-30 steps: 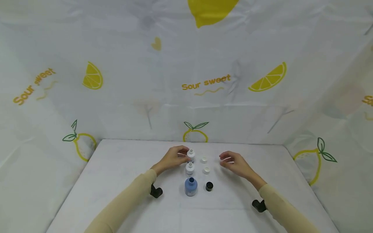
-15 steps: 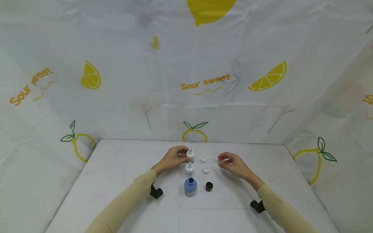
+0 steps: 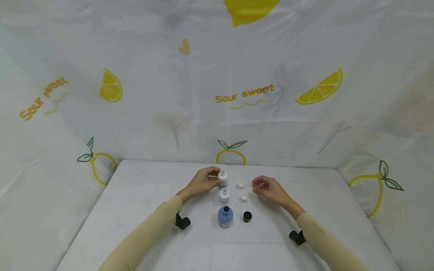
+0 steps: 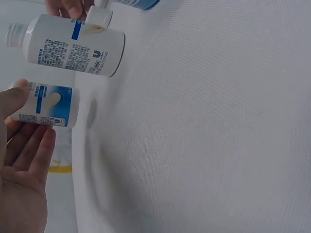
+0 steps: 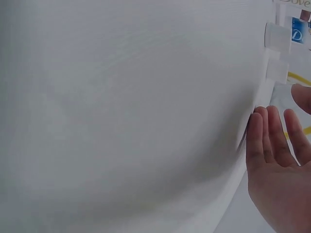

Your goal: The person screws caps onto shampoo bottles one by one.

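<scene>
My left hand grips a small white bottle with a bare neck, thumb on one side and fingers on the other. In the left wrist view its base looks raised off the table. A second white bottle stands uncapped, nearer to me, and a blue bottle with an open mouth stands nearest. My right hand holds nothing; its fingers are loosely bent, right of two white caps, the far cap and the nearer cap. A black cap lies right of the blue bottle.
The white-covered table meets a hanging white sheet with lemon prints at its back edge. Similar sheet hangs along both sides. Black wrist camera mounts show below each forearm, such as the left mount.
My left hand has lifted the far white bottle slightly. The right hand has moved left, closer to the white caps. The whole head view has shifted a little.
</scene>
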A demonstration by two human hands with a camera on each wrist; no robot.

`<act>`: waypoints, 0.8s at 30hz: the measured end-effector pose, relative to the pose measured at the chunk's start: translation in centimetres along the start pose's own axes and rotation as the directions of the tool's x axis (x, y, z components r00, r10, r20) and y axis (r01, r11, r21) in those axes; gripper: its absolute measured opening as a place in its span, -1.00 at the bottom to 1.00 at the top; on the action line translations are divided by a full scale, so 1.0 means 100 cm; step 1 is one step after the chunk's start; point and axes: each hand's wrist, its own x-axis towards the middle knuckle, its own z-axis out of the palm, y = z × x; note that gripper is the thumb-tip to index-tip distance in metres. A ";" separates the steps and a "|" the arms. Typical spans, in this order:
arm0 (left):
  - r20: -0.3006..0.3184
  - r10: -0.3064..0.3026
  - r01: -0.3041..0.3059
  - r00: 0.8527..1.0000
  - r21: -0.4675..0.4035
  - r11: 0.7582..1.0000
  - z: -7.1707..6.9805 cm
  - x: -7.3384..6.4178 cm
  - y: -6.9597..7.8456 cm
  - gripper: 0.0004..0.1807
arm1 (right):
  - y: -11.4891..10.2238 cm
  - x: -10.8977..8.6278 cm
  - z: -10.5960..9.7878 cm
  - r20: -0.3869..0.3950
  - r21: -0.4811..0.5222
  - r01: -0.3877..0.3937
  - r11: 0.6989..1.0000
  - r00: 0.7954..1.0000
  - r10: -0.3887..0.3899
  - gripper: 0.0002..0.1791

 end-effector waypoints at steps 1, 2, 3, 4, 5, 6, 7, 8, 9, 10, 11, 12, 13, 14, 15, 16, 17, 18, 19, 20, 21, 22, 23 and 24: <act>-0.004 -0.004 0.004 1.000 0.002 1.000 -0.001 0.000 0.000 -0.53 | 0.001 0.002 0.001 0.001 -0.002 0.001 1.000 1.000 -0.001 -0.68; -0.008 -0.007 0.007 1.000 0.006 1.000 -0.003 -0.001 0.000 -0.53 | 0.001 0.004 0.003 0.002 0.000 0.003 1.000 1.000 -0.003 -0.69; -0.012 -0.008 0.008 1.000 0.006 1.000 -0.004 -0.001 0.000 -0.53 | 0.001 0.006 0.004 0.001 0.001 0.008 1.000 1.000 -0.008 -0.69; -0.017 -0.012 0.012 1.000 0.010 1.000 -0.005 -0.001 0.000 -0.53 | 0.001 0.008 0.005 0.001 0.002 0.012 1.000 1.000 -0.012 -0.70; -0.022 -0.014 0.015 1.000 0.013 1.000 -0.006 -0.002 0.000 -0.53 | 0.001 0.010 0.007 0.000 0.003 0.017 1.000 1.000 -0.017 -0.70; -0.027 -0.016 0.017 1.000 0.018 1.000 -0.007 -0.002 -0.001 -0.52 | 0.001 0.012 0.008 0.000 0.006 0.023 1.000 1.000 -0.023 -0.70; -0.030 -0.018 0.019 0.999 0.020 1.000 -0.008 -0.002 -0.001 -0.52 | 0.001 0.014 0.010 0.000 0.008 0.030 1.000 1.000 -0.030 -0.71; -0.034 -0.020 0.021 0.999 0.022 1.000 -0.010 -0.003 -0.001 -0.52 | 0.001 0.016 0.011 0.001 0.009 0.038 0.999 0.999 -0.038 -0.71; -0.039 -0.021 0.022 0.999 0.023 0.999 -0.011 -0.003 -0.002 -0.52 | 0.001 0.018 0.013 0.001 0.011 0.046 0.999 0.999 -0.046 -0.71; -0.041 -0.023 0.024 0.999 0.026 0.999 -0.011 -0.003 -0.002 -0.51 | 0.001 0.020 0.013 0.002 0.013 0.051 0.999 0.999 -0.051 -0.71; -0.042 -0.023 0.024 0.999 0.026 0.999 -0.012 -0.003 -0.001 -0.51 | 0.001 0.021 0.014 0.007 0.014 0.057 0.998 0.998 -0.057 -0.71; -0.043 -0.022 0.024 0.999 0.025 0.999 -0.013 -0.003 -0.001 -0.51 | 0.001 0.023 0.015 0.010 0.017 0.061 0.998 0.998 -0.061 -0.70; -0.043 -0.022 0.023 0.999 0.022 1.000 -0.014 -0.003 -0.001 -0.51 | 0.001 0.024 0.015 0.014 0.018 0.065 0.998 0.998 -0.065 -0.70; -0.043 -0.020 0.021 0.999 0.021 1.000 -0.015 -0.003 -0.001 -0.51 | 0.001 0.025 0.016 0.017 0.021 0.065 0.998 0.998 -0.065 -0.70; -0.042 -0.017 0.018 0.999 0.019 1.000 -0.015 -0.003 -0.001 -0.51 | 0.001 0.026 0.016 0.022 0.026 0.068 0.997 0.997 -0.069 -0.69; -0.042 -0.015 0.016 0.999 0.018 1.000 -0.016 -0.003 -0.001 -0.51 | 0.000 0.027 0.016 0.029 0.026 0.066 0.997 0.997 -0.067 -0.68; -0.042 -0.014 0.015 0.999 0.017 1.000 -0.016 -0.003 0.000 -0.51 | 0.000 0.028 0.016 0.036 0.028 0.067 0.997 0.997 -0.068 -0.68; -0.042 -0.014 0.015 0.999 0.017 1.000 -0.017 -0.003 -0.001 -0.50 | -0.001 0.029 0.017 0.041 0.028 0.064 0.998 0.997 -0.065 -0.67; -0.043 -0.015 0.016 0.999 0.019 1.000 -0.017 -0.003 -0.001 -0.50 | -0.001 0.030 0.017 0.047 0.028 0.064 0.998 0.997 -0.065 -0.67; -0.046 -0.014 0.015 0.999 0.022 1.000 -0.018 -0.003 -0.002 -0.50 | -0.002 0.031 0.018 0.054 0.024 0.064 0.998 0.996 -0.065 -0.66; -0.049 -0.015 0.016 0.999 0.025 1.000 -0.018 -0.004 -0.002 -0.51 | -0.002 0.032 0.019 0.060 0.023 0.063 0.998 0.996 -0.064 -0.66; -0.054 -0.016 0.017 0.998 0.029 0.999 -0.019 -0.004 -0.002 -0.51 | -0.003 0.033 0.020 0.066 0.018 0.059 0.998 0.996 -0.060 -0.66; -0.057 -0.016 0.018 0.998 0.032 0.999 -0.020 -0.005 -0.003 -0.51 | -0.004 0.034 0.021 0.072 0.013 0.059 0.998 0.996 -0.060 -0.65; -0.060 -0.016 0.018 0.998 0.035 0.999 -0.020 -0.006 -0.003 -0.52 | -0.005 0.035 0.022 0.078 0.007 0.055 0.998 0.995 -0.055 -0.66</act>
